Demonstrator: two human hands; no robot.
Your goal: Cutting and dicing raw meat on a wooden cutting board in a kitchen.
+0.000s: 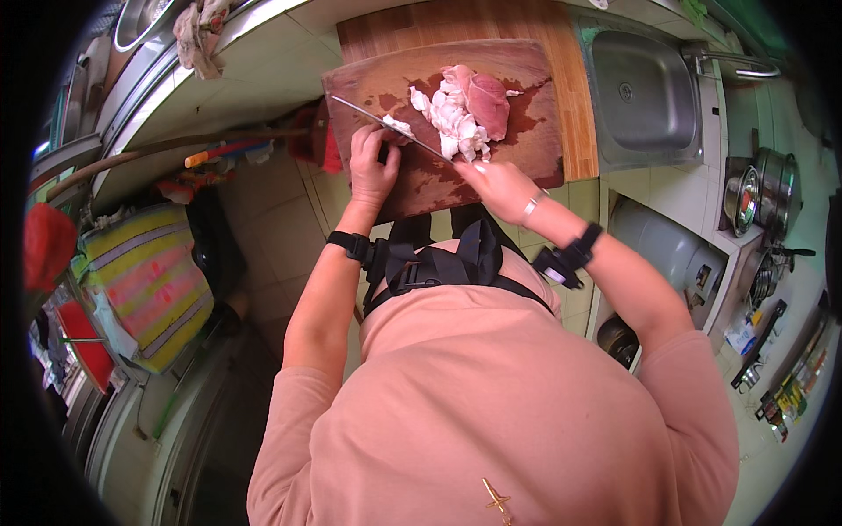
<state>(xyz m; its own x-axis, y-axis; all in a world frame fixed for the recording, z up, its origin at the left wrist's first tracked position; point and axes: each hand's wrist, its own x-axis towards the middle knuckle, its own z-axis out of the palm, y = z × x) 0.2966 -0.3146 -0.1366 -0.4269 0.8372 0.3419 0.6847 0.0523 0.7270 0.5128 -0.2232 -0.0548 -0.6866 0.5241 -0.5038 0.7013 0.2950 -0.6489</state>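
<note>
My right hand (498,191) is closed around the handle of a long-bladed knife (421,146), whose blade points up and to the left across the wooden cutting board (533,62). At the board's left side my left hand (373,161) has its fingers curled on a small piece of pale fat (398,125), close against the blade. The blade partly hides that piece. To the right of the knife lies a heap of white fat pieces (452,119). A pink slab of raw meat (488,105) rests against the heap. Wet reddish stains mark the board.
A steel sink (648,85) with a faucet (737,66) lies right of the wood-grain counter (579,125). Metal pots (776,191) stand lower right. Under the counter is a grey gas cylinder (664,230). A wooden pole (164,144) leans at the left.
</note>
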